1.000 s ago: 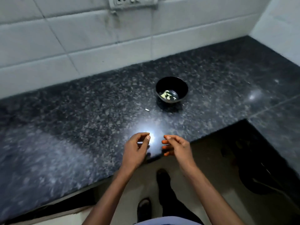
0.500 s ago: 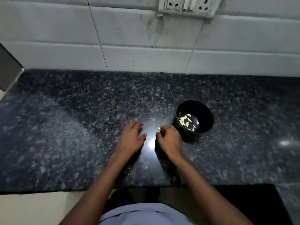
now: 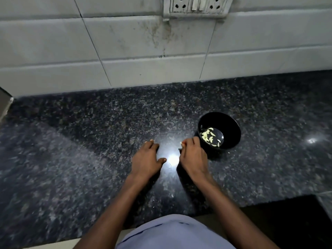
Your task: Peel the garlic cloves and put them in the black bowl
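The left hand (image 3: 146, 159) lies flat on the dark granite bench (image 3: 71, 159), its fingers (image 3: 152, 144) relaxed and lightly spread, holding nothing. The right hand (image 3: 193, 156) is curled, its fingers pinching a small pale garlic clove (image 3: 181, 143) just beside the black bowl (image 3: 231, 126), where peeled cloves (image 3: 209, 136) lie in the bottom

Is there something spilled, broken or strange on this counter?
One small pale scrap lies on the counter beside the black bowl, outside it, near its front edge. It may be garlic or skin. Dark stains run down the wall tiles under the socket.
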